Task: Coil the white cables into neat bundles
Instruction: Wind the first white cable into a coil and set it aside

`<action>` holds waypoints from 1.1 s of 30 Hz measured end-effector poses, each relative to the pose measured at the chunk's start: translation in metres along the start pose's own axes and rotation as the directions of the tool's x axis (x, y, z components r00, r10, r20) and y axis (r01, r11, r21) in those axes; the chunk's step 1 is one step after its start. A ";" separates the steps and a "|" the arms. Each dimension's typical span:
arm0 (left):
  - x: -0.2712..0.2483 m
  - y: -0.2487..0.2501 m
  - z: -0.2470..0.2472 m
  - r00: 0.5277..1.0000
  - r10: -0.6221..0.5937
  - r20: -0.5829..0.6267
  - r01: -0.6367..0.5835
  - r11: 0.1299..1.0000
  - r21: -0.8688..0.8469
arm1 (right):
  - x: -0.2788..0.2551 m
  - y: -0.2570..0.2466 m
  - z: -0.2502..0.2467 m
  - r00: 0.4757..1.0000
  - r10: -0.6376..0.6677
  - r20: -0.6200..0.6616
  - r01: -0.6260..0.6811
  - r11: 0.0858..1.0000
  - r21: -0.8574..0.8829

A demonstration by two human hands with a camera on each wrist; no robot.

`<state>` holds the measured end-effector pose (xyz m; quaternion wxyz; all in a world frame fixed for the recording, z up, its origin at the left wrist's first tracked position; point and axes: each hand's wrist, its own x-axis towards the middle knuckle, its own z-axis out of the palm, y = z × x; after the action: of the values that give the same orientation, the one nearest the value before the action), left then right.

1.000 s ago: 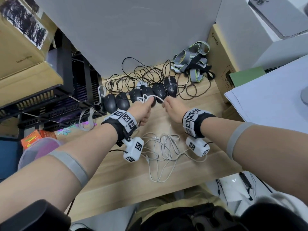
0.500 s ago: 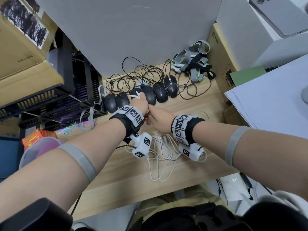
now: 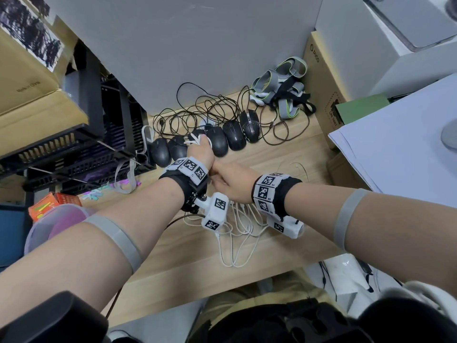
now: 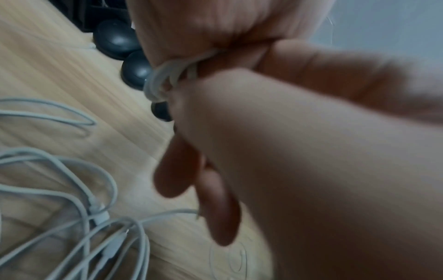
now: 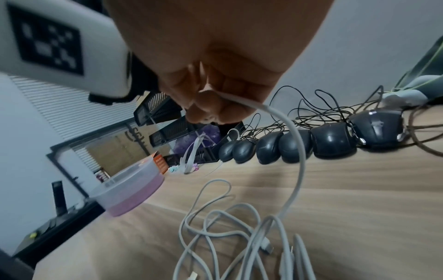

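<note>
Since right hand point(image 3: 228, 184) dropped — cable point(image 5: 291, 144) slack

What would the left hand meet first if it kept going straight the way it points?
Probably the row of black mice: the left hand, gripping the coiled white cable, points at them, though depth is unclear.

The desk point(image 3: 284, 154) is pale wood with a smooth grain. The white cables point(image 3: 237, 233) at lower middle look like soft, smooth rubbery plastic. The black mice point(image 3: 232, 136) are shiny plastic. The brown box point(image 3: 32, 70) at upper left is dull cardboard, and the straps point(image 3: 279, 85) are grey cloth
</note>
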<state>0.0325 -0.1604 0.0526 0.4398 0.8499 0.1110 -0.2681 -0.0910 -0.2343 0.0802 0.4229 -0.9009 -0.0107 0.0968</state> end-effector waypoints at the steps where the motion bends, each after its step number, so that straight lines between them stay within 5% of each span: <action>1: -0.008 0.003 -0.004 1.000 0.009 -0.001 -0.009 1.000 0.010 | 0.000 0.001 -0.002 1.000 -0.013 0.005 0.013 1.000 0.010; 8: -0.023 0.008 -0.020 0.983 -0.013 0.181 -0.004 0.996 0.089 | -0.002 0.010 -0.018 0.972 -0.035 0.232 0.046 0.998 -0.039; 12: -0.036 0.006 -0.023 0.926 -0.006 0.379 -0.139 0.924 0.355 | 0.006 0.015 -0.037 0.999 0.033 0.027 -0.031 0.997 -0.071; 16: -0.042 0.003 -0.021 0.847 -0.027 0.531 -0.188 0.919 0.347 | 0.009 0.022 -0.049 0.977 0.203 -0.058 -0.210 0.960 -0.187; 22: -0.034 0.007 -0.024 0.789 0.017 0.614 -0.338 0.847 0.410 | 0.008 0.029 -0.049 0.970 0.239 -0.053 -0.244 0.961 -0.130; 28: -0.024 0.009 -0.033 0.783 0.041 0.621 -0.264 0.925 0.273 | 0.003 0.048 -0.043 0.948 0.318 0.025 -0.312 0.909 0.277; 33: -0.024 0.011 -0.037 0.768 0.015 0.641 -0.310 0.884 0.350 | 0.002 0.056 -0.044 0.956 0.293 -0.032 -0.278 0.932 0.234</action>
<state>0.0300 -0.1361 0.0904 0.2717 0.7961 -0.1789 -0.5104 -0.0847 -0.3038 0.0646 0.5045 -0.8414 0.1456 0.1276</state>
